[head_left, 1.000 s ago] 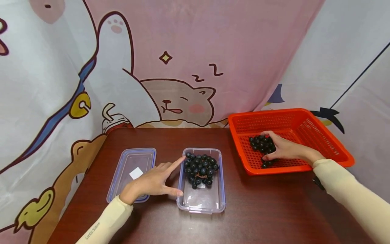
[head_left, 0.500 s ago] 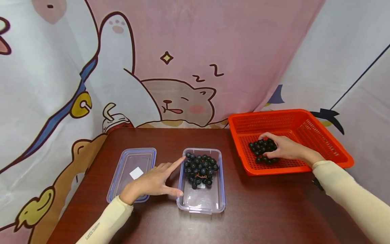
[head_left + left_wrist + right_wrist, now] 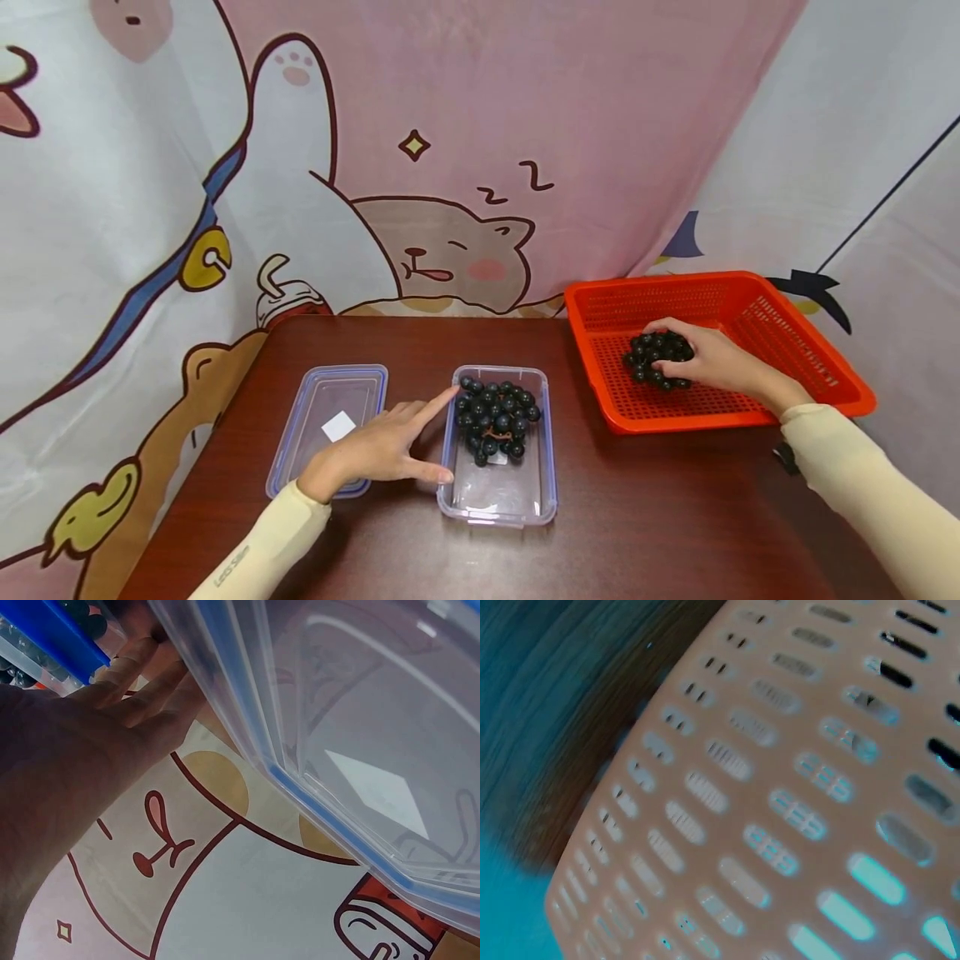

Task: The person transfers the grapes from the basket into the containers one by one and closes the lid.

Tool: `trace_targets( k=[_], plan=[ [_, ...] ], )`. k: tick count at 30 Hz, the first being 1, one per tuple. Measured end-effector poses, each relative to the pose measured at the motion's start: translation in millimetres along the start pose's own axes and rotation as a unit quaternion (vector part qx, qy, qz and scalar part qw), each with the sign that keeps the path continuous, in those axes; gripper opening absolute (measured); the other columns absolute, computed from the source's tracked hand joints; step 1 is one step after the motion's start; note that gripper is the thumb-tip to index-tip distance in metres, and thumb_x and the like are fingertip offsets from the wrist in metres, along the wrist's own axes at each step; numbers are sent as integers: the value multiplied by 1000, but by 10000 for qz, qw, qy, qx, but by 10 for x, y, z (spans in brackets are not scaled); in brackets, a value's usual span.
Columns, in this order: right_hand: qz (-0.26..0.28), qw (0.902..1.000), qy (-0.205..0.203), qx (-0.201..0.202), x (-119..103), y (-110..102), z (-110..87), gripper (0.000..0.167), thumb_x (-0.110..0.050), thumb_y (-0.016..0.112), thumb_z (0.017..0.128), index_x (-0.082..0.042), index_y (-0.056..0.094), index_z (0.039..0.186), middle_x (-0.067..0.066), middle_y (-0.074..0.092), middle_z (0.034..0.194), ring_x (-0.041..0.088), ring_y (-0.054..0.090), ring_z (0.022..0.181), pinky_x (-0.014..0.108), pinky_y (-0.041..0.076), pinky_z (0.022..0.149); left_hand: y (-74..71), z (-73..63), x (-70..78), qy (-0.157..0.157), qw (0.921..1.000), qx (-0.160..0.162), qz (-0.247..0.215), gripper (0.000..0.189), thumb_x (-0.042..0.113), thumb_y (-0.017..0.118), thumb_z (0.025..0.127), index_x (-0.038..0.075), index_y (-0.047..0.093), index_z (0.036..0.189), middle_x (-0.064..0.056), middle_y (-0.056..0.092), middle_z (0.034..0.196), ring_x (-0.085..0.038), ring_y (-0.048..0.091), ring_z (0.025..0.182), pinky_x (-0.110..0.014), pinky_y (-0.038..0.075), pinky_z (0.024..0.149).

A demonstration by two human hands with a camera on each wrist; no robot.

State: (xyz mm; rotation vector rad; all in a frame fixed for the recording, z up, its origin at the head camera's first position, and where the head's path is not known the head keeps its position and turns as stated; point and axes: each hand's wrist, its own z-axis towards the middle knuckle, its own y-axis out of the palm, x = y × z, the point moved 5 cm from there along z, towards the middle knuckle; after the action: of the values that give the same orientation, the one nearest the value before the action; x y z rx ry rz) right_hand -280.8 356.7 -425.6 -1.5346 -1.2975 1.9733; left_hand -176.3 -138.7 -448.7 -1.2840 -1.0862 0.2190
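A clear plastic container with a lilac rim stands mid-table, a bunch of dark grapes in its far part. My left hand is at its left side, index finger and thumb spread, their tips at the rim. In the left wrist view the same hand reaches past the clear lid. Over in the orange basket, my right hand grips another bunch of dark grapes, thumb on the near side and fingers at the far side. The palm hides part of this bunch.
The clear lid with a white label lies left of the container, partly under the left wrist. Only the basket's slotted wall fills most of the right wrist view. A printed curtain hangs behind the dark wooden table.
My right hand has gathered the basket's grapes into a tighter cluster, and grapes that lay nearer the front of the basket have been drawn up. The left hand keeps its place by the container.
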Motion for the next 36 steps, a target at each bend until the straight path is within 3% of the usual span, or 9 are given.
trace_targets(
  k=[4,9,16,22,29,31,36],
  plan=[
    [8,9996,-99,261,-87,-23,-19,58,-25,81,102,-18,56,154,14,66,140,36,64,117,67,55,96,4,-25,-5,-73,10000,-21,-5,118,69,79,91,28,10,178,-22,48,162,-45,47,145,-69,43,110],
    [-49,9980,-26,628,-174,-42,-27,58,-27,83,100,-25,59,152,6,69,135,28,66,112,53,59,93,0,-37,11,-77,9999,1,-65,118,69,80,91,27,11,178,-23,48,162,-46,47,145,-70,43,110],
    [257,9948,34,988,-399,-59,-98,61,-30,83,100,-29,57,155,4,67,142,27,63,119,66,53,100,-9,-31,37,-34,9999,37,-130,117,68,80,92,27,11,178,-23,48,161,-45,48,144,-70,43,109],
    [315,9950,-62,947,-640,-17,-117,59,-30,83,101,-37,58,154,-5,68,137,19,65,113,45,56,96,2,-33,42,-89,10000,15,25,117,70,77,93,27,9,178,-23,48,161,-45,48,144,-70,44,108],
    [619,9949,-206,763,-824,56,-114,59,-29,82,101,-34,57,155,-3,63,147,21,58,129,69,47,106,25,-24,51,-164,9998,-44,70,115,71,74,95,30,7,178,-24,45,164,-46,46,146,-73,43,108],
    [678,9947,-257,733,-874,82,-114,60,-27,82,101,-33,57,155,-3,63,147,22,59,128,69,48,106,33,-26,49,-179,9998,-54,88,115,71,74,95,30,6,178,-24,45,164,-46,46,146,-74,43,107],
    [672,9942,-389,745,-989,134,-117,62,-27,84,100,-37,57,154,-8,64,143,17,63,121,37,54,101,39,-29,51,-188,9997,-30,144,115,72,74,94,31,6,178,-24,45,165,-46,46,147,-74,43,107]
  ],
)
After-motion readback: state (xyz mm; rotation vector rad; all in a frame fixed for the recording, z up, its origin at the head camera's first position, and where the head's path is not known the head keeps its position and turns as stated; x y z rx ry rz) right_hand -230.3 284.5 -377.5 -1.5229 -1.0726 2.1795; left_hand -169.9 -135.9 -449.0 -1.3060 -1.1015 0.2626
